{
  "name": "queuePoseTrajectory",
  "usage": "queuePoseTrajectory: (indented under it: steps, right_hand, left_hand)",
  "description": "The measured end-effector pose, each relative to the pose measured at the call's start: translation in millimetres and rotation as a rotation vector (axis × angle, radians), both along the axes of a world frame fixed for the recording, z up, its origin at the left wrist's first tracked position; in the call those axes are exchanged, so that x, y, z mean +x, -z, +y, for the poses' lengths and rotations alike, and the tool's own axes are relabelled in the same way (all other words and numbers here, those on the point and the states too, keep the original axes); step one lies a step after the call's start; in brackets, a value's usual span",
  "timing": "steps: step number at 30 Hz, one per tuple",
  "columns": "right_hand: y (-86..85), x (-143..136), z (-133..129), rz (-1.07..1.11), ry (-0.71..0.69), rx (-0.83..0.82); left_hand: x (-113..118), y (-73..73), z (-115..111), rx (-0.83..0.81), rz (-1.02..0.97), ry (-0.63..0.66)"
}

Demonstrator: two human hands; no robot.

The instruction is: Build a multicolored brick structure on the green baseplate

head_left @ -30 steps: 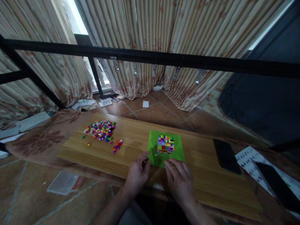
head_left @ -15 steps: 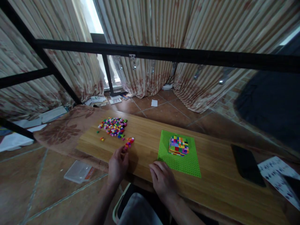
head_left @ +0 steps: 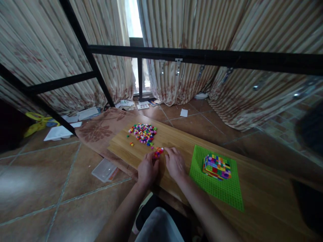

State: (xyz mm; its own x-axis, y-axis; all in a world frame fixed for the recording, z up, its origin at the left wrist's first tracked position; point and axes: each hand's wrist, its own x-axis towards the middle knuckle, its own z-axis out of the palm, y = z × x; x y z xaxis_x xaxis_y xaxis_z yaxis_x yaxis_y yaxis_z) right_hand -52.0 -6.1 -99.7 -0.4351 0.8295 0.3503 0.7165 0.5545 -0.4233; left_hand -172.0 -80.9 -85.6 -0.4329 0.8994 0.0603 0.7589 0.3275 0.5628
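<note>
A small cluster of red, orange and pink toy bricks [head_left: 158, 152] lies on the wooden table. My left hand [head_left: 146, 170] rests at its near left side, fingers bent and fingertips at the bricks, with the thumb apart from the index finger. From the right, my right hand [head_left: 176, 163] reaches over the table. Its fingers are stretched towards the same cluster, and nothing shows in them. Behind the cluster spreads a larger pile of mixed small bricks [head_left: 143, 133]. To the right, a multicoloured block of bricks [head_left: 217, 167] sits on a green baseplate [head_left: 199, 173].
The wooden table [head_left: 262, 198] has a dark flat object [head_left: 309, 205] at its right end. A brown patterned cloth [head_left: 98, 129] lies past the left end. A clear plastic box [head_left: 104, 169] is on the floor. A black metal rail [head_left: 156, 52] crosses in front of curtains.
My right hand has moved left from beside the baseplate to the small brick cluster. My left hand stays by that cluster. The whole view has swung to the left.
</note>
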Motion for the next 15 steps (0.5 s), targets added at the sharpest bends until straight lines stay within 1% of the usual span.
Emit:
queuePoseTrajectory:
  steps: [3,6,10,13,15]
  right_hand:
    - [1.4,-13,19,-0.037,-0.05,-0.019]
    - [4.4,-17,28,-0.035,-0.103,-0.019]
    - [7.5,-11,28,-0.013,-0.129,-0.006]
    - [9.0,-1,22,0.021,-0.117,0.014]
    - [9.8,8,17,0.044,-0.106,0.023]
  left_hand:
    - [1,-2.4,6,-0.048,0.051,0.01]
    - [2,-5.8,14,-0.096,0.087,0.016]
    - [1,-6.3,24,-0.116,0.111,0.047]
    - [-3,-2.7,30,-0.092,0.116,0.071]
    - [-4,0.4,32,-0.061,0.117,0.061]
